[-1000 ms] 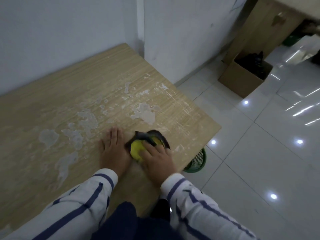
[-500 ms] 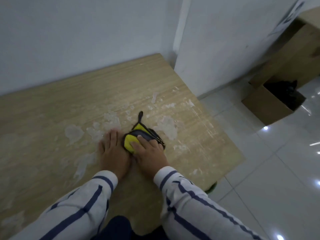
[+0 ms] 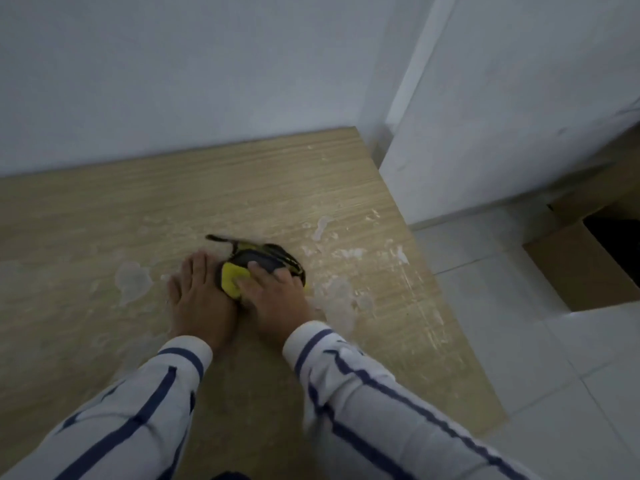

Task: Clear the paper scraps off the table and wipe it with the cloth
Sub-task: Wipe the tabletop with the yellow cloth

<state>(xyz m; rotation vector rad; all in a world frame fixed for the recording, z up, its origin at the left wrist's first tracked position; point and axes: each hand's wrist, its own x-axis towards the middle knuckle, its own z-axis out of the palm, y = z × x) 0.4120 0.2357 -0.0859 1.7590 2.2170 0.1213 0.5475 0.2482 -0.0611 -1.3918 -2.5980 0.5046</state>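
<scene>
A yellow and dark grey cloth (image 3: 242, 268) lies bunched on the wooden table (image 3: 104, 209), near its middle. My right hand (image 3: 277, 296) presses down on the cloth, fingers spread over its near side. My left hand (image 3: 199, 296) lies flat on the table, fingers together, touching the cloth's left edge. Pale whitish smears (image 3: 133, 282) mark the wood left of my hands, and more smears (image 3: 341, 296) lie to the right. I see no loose paper scraps on the table.
A white wall runs along the table's far edge, and a white pillar (image 3: 485, 116) stands at its far right corner. An open cardboard box (image 3: 585, 271) sits on the white tiled floor (image 3: 554, 375) to the right of the table.
Both hands and the cloth have slid away from me across the table, towards the wall. The view has swung left, so the green basket under the table edge is out of sight.
</scene>
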